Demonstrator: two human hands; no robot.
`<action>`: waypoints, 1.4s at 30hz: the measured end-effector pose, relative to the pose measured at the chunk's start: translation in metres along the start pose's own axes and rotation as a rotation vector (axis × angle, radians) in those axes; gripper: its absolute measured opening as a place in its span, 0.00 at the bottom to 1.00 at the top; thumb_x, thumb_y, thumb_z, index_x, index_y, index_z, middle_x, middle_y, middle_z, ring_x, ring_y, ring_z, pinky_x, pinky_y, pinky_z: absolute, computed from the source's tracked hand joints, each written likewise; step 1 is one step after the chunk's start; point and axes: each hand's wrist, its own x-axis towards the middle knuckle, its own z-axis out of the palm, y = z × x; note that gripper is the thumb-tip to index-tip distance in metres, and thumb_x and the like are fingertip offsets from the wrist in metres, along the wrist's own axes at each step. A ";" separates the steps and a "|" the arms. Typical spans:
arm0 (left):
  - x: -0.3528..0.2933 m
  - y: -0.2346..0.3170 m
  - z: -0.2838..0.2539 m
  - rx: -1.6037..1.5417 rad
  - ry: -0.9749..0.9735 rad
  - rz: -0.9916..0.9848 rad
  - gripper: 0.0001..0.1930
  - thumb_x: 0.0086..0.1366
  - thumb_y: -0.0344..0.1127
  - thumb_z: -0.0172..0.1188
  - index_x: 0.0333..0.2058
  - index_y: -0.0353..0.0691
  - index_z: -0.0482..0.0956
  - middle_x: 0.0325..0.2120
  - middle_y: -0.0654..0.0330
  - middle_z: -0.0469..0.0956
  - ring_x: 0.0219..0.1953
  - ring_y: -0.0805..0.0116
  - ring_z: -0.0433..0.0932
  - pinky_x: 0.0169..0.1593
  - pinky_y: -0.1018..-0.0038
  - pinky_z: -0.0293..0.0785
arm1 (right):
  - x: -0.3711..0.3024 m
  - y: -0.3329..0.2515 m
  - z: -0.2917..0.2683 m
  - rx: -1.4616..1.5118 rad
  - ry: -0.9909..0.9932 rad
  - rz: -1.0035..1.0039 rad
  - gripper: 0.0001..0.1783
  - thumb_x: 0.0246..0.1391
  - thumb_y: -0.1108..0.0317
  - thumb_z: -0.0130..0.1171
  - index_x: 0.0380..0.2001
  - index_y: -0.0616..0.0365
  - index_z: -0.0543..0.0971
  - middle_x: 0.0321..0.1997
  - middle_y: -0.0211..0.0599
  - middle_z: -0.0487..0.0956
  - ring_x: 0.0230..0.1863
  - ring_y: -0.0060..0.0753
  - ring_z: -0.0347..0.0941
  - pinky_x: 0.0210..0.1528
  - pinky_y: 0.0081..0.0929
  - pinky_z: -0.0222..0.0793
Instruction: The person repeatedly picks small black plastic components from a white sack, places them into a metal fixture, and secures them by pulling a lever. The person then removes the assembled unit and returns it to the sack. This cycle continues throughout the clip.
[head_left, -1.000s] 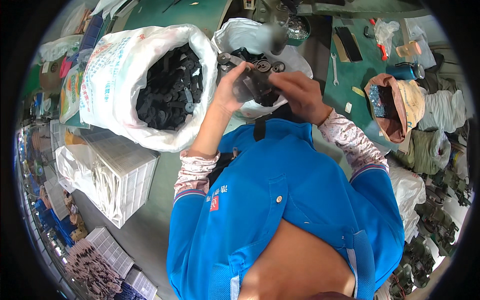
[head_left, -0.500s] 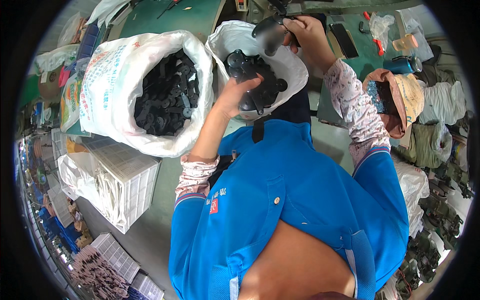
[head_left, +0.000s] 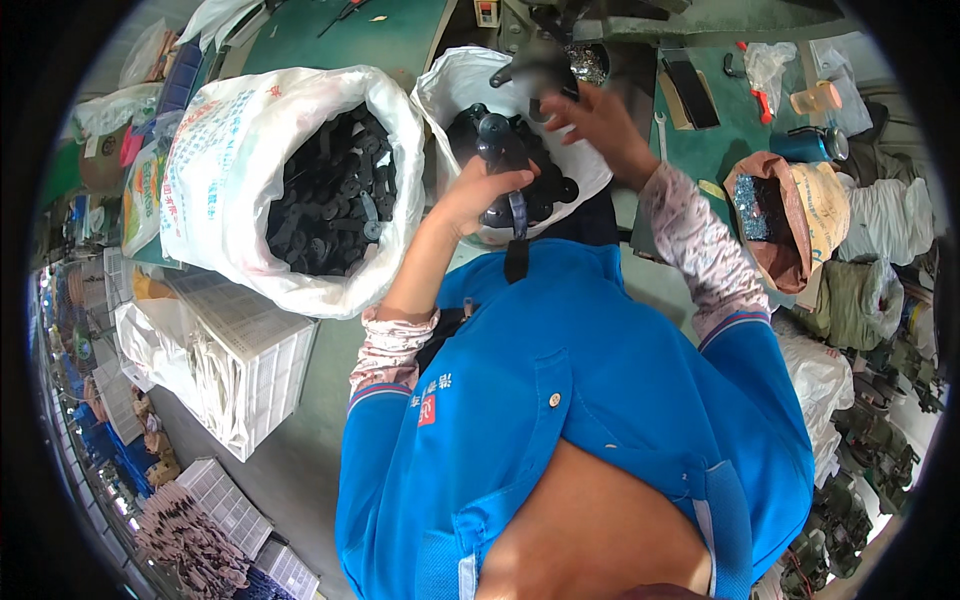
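My left hand (head_left: 478, 194) is closed around a black plastic part (head_left: 497, 140) with rounded ends, above the mouth of a white woven sack (head_left: 585, 165). More black parts lie in that sack, partly hidden by the hand. Up and to the right, my right hand (head_left: 605, 128) has its fingers apart and slightly bent. Its fingertips are beside a blurred black part (head_left: 540, 78) at a dark machine (head_left: 640, 35); whether they touch it is unclear.
Left of me stands a larger white sack (head_left: 230, 180) full of flat black pieces (head_left: 335, 200). Shiny small hardware (head_left: 588, 65) sits by the machine. A brown bag (head_left: 740, 205), a wrench (head_left: 661, 135) and a blue bottle (head_left: 800, 147) are at right. White crates (head_left: 270, 380) stand lower left.
My right hand has moved slightly down, and its fingers have come apart from their pinch at the black part. My left hand stays in place, while the part in it has turned more upright.
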 end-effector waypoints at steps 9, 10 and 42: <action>0.008 0.002 -0.004 -0.088 -0.047 -0.030 0.12 0.56 0.26 0.58 0.41 0.38 0.73 0.33 0.59 0.77 0.33 0.69 0.78 0.36 0.73 0.78 | -0.013 0.040 0.024 0.437 0.041 -0.156 0.14 0.55 0.68 0.56 0.42 0.67 0.74 0.37 0.38 0.79 0.38 0.22 0.74 0.41 0.21 0.71; 0.007 0.004 -0.007 -0.170 -0.048 -0.066 0.12 0.56 0.26 0.57 0.41 0.37 0.73 0.33 0.58 0.77 0.33 0.68 0.79 0.35 0.72 0.79 | -0.020 0.034 0.020 0.580 0.014 -0.088 0.14 0.60 0.71 0.48 0.48 0.65 0.70 0.46 0.38 0.76 0.45 0.27 0.73 0.47 0.27 0.70; -0.020 0.020 0.000 -0.425 0.009 0.097 0.27 0.56 0.27 0.53 0.56 0.37 0.61 0.46 0.45 0.72 0.45 0.55 0.76 0.44 0.59 0.79 | 0.011 -0.033 -0.018 0.053 0.106 -0.162 0.12 0.56 0.70 0.52 0.38 0.69 0.76 0.17 0.35 0.76 0.11 0.17 0.64 0.14 0.16 0.60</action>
